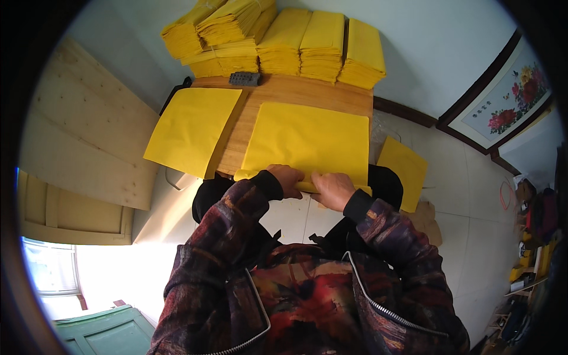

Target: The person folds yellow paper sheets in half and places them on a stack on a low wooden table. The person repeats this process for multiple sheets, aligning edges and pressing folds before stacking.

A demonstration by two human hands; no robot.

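Yellow sheet (309, 139): lying mostly flat on the table's R half, near edge turned up in a thick roll or fold (can't tell which), right above the lap.
L hand (287, 180): closed on that turned edge, nr the middle, back of it up, fingers pointing in toward the R hand.
R hand (334, 189): gripping the same edge, just beside the L hand, thumb side inward, some fingers hidden underneath.
Table (284, 89): plain wood, bare strip btwn the sheet and the L pile.
L pile (192, 127): flat yellow, on the table's L side, poking out past the edge a bit.
Back row bundles (322, 44): thick, yellow, side by side, w/ extra ones heaped on top at the L end.
Gray block (244, 78): small, bumpy, right in front of the bundles.
R of table: another yellow piece (408, 168), past the R knee.
R wall: framed flower pic (503, 97).
Far L: big pale wood panel (83, 124).
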